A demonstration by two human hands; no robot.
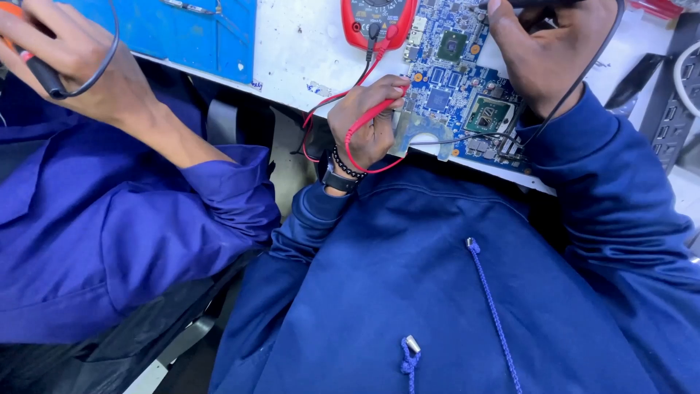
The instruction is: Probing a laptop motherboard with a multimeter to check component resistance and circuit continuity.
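A blue circuit board [459, 87] lies on the white bench near its front edge. My left hand [368, 120] is closed around a red probe [375, 113] whose red lead loops below it, resting at the board's left edge. My right hand [547, 51] is over the board's right side, gripping a black probe [536, 4] at the top of the view; its black lead [583, 87] runs down across my wrist. A red multimeter [379, 22] stands at the top, with both leads plugged in.
A co-worker's arm in a purple-blue sleeve fills the left; that hand [65, 62] holds a black-corded tool over a blue mat [182, 33]. A black power strip [674, 109] stands at the right edge. My blue hoodie fills the foreground.
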